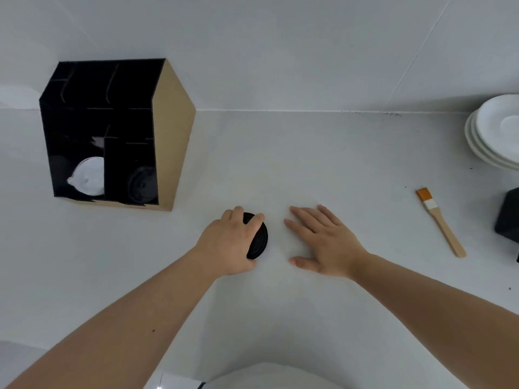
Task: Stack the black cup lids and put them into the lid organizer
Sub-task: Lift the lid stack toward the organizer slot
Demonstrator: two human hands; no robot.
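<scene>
**Black lids stacked, gripped on counter**

Lid organizer [112, 133] stands at the wall, open front toward the person: white lids [89, 176] lower left, one dark lid [141, 185] lower right. Left hand [230, 242] fingers curl round the black lid stack [258, 242], tilted on the counter [309, 164], probably for carrying. Right hand [323, 240] lies flat, fingers spread, empty.

Lid organizer [112, 136] far left, lid stack [258, 240] centre, brush [441, 220] and plates [494, 133] right.

Black lid stack [259, 239] near lid organizer [112, 133]
</scene>
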